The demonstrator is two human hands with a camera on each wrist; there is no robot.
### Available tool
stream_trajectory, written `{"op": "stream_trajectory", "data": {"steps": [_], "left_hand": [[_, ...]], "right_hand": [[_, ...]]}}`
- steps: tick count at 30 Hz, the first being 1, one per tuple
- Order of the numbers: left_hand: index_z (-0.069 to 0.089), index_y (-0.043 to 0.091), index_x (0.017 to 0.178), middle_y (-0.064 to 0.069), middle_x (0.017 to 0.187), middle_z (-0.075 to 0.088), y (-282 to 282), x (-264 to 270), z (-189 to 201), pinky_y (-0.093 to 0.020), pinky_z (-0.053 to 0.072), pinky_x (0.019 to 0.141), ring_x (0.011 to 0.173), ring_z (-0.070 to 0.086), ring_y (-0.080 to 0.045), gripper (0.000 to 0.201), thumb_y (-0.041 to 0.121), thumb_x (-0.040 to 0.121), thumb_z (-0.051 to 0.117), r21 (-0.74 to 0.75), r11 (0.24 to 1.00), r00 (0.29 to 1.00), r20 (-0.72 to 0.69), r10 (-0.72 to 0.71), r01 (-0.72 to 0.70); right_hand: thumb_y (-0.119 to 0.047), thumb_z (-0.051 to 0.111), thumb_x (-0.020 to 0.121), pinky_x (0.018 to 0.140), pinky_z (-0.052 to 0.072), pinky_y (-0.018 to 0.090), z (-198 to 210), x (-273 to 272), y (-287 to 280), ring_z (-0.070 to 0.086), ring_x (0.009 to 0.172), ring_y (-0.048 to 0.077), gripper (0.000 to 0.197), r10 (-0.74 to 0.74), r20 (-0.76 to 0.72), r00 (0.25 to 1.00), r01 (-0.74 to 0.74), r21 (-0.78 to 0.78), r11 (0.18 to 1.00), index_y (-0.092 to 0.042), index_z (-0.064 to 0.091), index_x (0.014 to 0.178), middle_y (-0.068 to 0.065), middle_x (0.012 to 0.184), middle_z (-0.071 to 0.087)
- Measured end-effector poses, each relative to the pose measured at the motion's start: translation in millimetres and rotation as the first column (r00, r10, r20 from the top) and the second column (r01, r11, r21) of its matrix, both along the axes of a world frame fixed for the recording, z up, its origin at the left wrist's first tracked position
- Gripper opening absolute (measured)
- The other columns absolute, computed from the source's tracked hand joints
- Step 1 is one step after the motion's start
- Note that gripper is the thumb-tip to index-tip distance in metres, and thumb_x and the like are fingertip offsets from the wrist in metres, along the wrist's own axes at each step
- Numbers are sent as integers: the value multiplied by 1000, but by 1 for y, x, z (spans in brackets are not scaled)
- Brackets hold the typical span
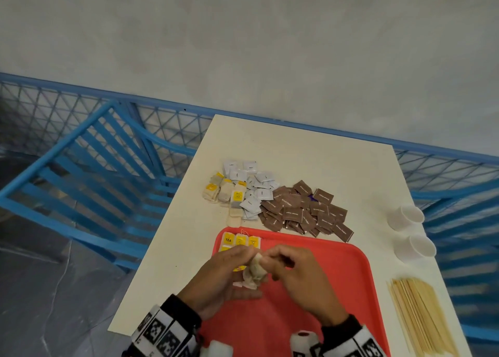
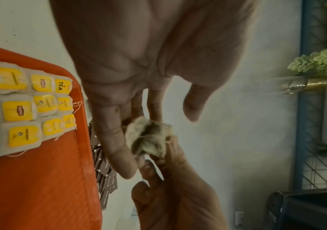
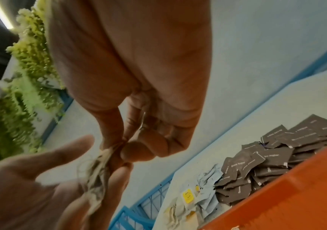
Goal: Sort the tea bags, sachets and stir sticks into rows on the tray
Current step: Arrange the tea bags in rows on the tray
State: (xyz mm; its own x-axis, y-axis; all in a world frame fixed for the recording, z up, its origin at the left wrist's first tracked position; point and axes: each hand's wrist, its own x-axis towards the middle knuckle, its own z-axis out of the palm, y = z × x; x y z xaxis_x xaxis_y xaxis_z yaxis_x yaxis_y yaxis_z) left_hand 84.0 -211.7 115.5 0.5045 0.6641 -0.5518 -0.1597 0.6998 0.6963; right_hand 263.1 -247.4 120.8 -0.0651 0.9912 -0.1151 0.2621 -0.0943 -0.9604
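hands meet over the near-left part of the tray (image 1: pixel 337 281). i see my left hand (image 1: pixel 218 278) and right hand (image 1: pixel 299 278) both pinching one crumpled tea bag (image 1: pixel 255 271) held in the air just above the tray; the left fingers (image 2: pixel 117 149) lie along its side, the right fingers (image 3: pixel 137 149) nip its top edge. i count yellow-tagged bags (image 2: pixel 31 105) lying flat in rows in the tray's far-left corner. beyond the tray on the worktop (image 1: pixel 297 151) sit a loose tea bag heap (image 1: pixel 224 192), white sachets (image 1: pixel 251 186) beside it and brown sachets (image 1: pixel 305 211) to their right. sticks (image 1: pixel 421 316) lie bundled right of the tray, near two paper cups (image 1: pixel 410 229).
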Motion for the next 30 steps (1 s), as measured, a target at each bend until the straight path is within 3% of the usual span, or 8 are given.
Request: {"op": "stream_trajectory", "data": {"steps": [5, 9, 14, 17, 20, 23, 26, 30], "left_hand": [[67, 6, 105, -20, 96, 67, -4, 3, 3, -31, 58, 64, 91, 62, -31, 27, 18, 82, 72, 13, 999, 999, 44, -30, 29], [67, -1, 102, -16, 84, 68, -4, 3, 6, -28, 57, 59, 78, 66, -24, 30, 14, 78, 75, 134, 991, 999, -38, 38, -33], [70, 0, 98, -14, 71, 64, -1, -1, 11, -28, 53, 54, 66, 66, -19, 15, 5, 85, 74, 320, 944, 969, -199, 149, -79], [69, 5, 100, -10, 60, 58, 3, -5, 14, -28, 49, 51, 60, 63, -19, 15, 1, 86, 73, 395, 913, 941, -259, 216, -101], [67, 9, 100, -7, 58, 55, 3, -4, 15, -27, 47, 50, 58, 61, -17, 17, 0, 86, 71, 440, 895, 916, -328, 231, -68], [66, 9, 101, -5, 56, 53, 1, 1, 17, -27, 47, 49, 57, 60, -18, 20, -2, 85, 68, 430, 902, 917, -342, 204, -40], [64, 6, 104, -10, 60, 55, -1, 5, 21, -27, 47, 49, 58, 60, -18, 20, -3, 87, 67, 392, 920, 940, -304, 157, -27], [67, 10, 103, -11, 73, 63, -2, 5, 29, -29, 49, 53, 63, 60, -17, 17, 16, 88, 73, 414, 909, 957, -247, 156, -41]], "right_hand": [[-13, 63, 94, 53, 40, 17, 5, 13, -4, 53, 56, 5, 14, -86, -175, 981, 74, -74, 995, 0, 68, 95, -3, 63, 64], [-18, 63, 93, 52, 40, 21, 1, 13, -9, 53, 59, 9, 17, -193, -223, 955, 166, -133, 977, -3, 70, 98, 1, 68, 64], [-12, 65, 93, 55, 41, 22, -6, 13, -11, 52, 62, 12, 7, -279, -241, 929, 249, -149, 957, -11, 71, 91, 1, 68, 63], [-10, 73, 86, 66, 46, 17, -9, 10, -14, 60, 77, 9, 23, -304, 1, 953, 303, 79, 950, -27, 68, 102, -10, 92, 69], [-29, 74, 79, 84, 42, 11, -7, 1, -18, 55, 103, 4, 42, -148, 378, 914, 16, 331, 943, -35, 61, 119, -18, 114, 58], [-46, 68, 79, 86, 45, 25, -9, -13, -20, 51, 108, 7, 42, -108, 562, 820, -115, 347, 931, -39, 58, 119, -15, 115, 54], [-37, 60, 84, 76, 49, 29, -14, -20, -17, 55, 97, 9, 27, -185, 592, 785, -84, 397, 914, -35, 63, 110, -16, 103, 59], [-27, 66, 90, 69, 46, 23, -14, -13, -15, 60, 80, 2, 9, -223, 291, 930, 123, 325, 938, -31, 73, 93, -16, 85, 68]]}}
